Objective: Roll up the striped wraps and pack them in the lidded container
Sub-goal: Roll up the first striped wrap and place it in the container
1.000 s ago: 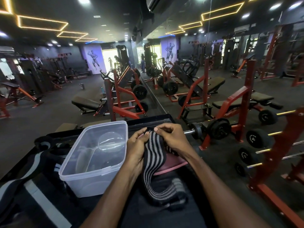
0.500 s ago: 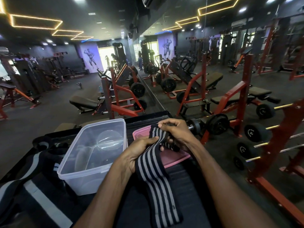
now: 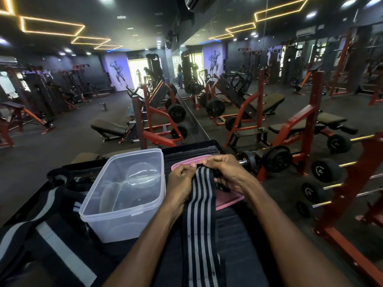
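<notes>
Black-and-grey striped elastic runs up the middle of our view: the striped wrap [image 3: 200, 206] hangs from our two hands and trails down over the dark padded surface [image 3: 238, 235] toward us, passing out of the bottom of the picture. Our left hand [image 3: 181, 181] grips the wrap's left edge near its top end, fingers curled in and thumb pressed on the fabric. Our right hand [image 3: 224, 174] pinches the top end from the other side, fingers bent over it. We cannot tell how much of the end is already rolled, since our fingers cover it.

Just to the left of our left hand stands the clear plastic container [image 3: 124, 206], open at the top, resting on the same dark surface. Something round and transparent shows through its far wall, too faint to name. Under and behind our hands lies the pink lid [image 3: 230, 200], flat, its near corner showing to the right of the wrap and its far edge showing above our knuckles. The lid is beside the container and not on it.

On the left, more striped wraps [image 3: 37, 220] lie unrolled in loose folds, reaching from beside the container to the lower left corner.

To the right, a red dumbbell rack [image 3: 352, 204] holds black dumbbells, and a loaded barbell end [image 3: 276, 158] sits just past our right hand. Beyond, red benches [image 3: 298, 125] stand along a mirrored wall.
</notes>
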Tool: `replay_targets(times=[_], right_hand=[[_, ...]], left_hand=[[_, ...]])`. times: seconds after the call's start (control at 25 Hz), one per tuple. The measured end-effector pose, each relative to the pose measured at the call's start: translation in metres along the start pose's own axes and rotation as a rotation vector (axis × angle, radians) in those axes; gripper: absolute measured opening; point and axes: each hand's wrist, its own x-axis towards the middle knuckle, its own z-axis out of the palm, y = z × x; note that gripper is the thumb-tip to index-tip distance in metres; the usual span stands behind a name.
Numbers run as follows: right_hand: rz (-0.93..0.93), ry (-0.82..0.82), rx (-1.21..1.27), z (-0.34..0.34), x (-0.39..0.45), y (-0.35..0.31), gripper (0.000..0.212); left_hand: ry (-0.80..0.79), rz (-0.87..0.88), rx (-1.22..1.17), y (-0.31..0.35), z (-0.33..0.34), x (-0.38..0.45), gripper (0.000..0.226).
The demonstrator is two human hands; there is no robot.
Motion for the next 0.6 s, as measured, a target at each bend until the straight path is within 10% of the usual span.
replay_targets(times=[0.6], right_hand=[[-0.156,0.007,-0.142,0.0005,0.0020,0.0060,0.007]], left_hand=[[0.022,0.084,-0.058,-0.0058,-0.0009,0.0087,0.003]])
